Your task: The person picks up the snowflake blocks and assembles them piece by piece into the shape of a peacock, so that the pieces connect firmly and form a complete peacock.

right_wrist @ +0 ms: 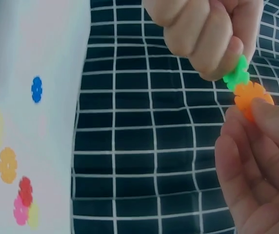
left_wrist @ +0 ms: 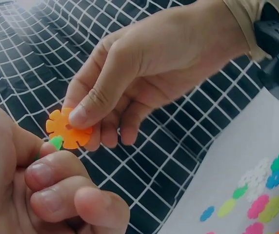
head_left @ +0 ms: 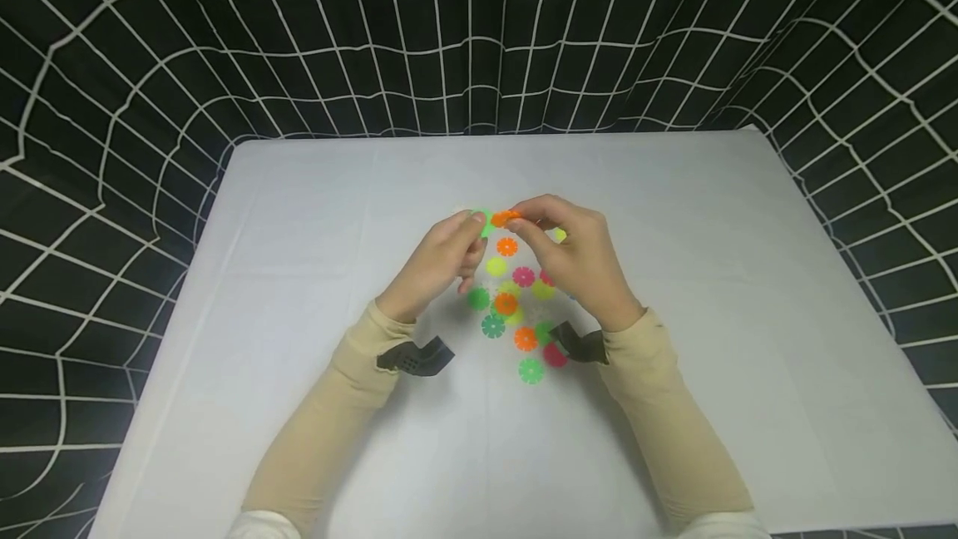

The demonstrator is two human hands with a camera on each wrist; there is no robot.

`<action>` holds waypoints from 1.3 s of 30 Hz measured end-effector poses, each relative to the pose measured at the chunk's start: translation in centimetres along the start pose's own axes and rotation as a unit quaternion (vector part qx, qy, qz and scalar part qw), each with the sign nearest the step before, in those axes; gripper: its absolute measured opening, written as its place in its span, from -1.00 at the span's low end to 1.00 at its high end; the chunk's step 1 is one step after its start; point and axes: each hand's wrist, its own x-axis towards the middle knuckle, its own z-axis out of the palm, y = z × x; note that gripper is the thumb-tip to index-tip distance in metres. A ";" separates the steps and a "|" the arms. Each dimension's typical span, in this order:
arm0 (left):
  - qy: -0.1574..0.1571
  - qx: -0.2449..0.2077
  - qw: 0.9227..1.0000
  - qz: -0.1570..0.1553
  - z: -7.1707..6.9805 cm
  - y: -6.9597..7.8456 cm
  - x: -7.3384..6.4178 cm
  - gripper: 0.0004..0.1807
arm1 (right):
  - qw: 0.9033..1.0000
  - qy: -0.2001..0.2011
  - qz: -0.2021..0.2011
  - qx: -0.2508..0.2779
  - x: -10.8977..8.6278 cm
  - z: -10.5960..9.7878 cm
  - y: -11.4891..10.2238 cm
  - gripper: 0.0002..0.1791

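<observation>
Beige and wrinkled, your left sleeve (head_left: 329, 414) ends at the wrist. Your left hand (head_left: 437, 258) pinches the green disc (head_left: 487, 225) between thumb and forefinger, its other fingers curled. Just right of it, the orange disc (head_left: 501, 219) meets the green one's edge, both raised above the white table (head_left: 299, 223); whether they interlock is hard to tell. Nearer you, loose discs (head_left: 506, 304) lie scattered, some overlapping. Your right hand (head_left: 575, 249) pinches the orange disc between thumb and forefinger, its remaining fingers loosely bent.
</observation>
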 end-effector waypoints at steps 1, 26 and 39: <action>-0.001 -0.008 1.000 -0.001 0.0 0.1 0.0 -0.63 | 1.000 -0.001 0.000 0.002 0.0 0.0 0.0 -0.88; 0.053 -0.020 0.998 0.001 -0.1 0.1 0.3 -0.63 | 0.995 -0.073 0.030 -0.060 0.4 0.4 0.8 -0.68; 0.082 -0.039 0.996 0.007 -1.2 -0.7 0.8 -0.71 | 0.889 -0.402 0.142 -0.165 -1.2 5.1 4.8 -0.60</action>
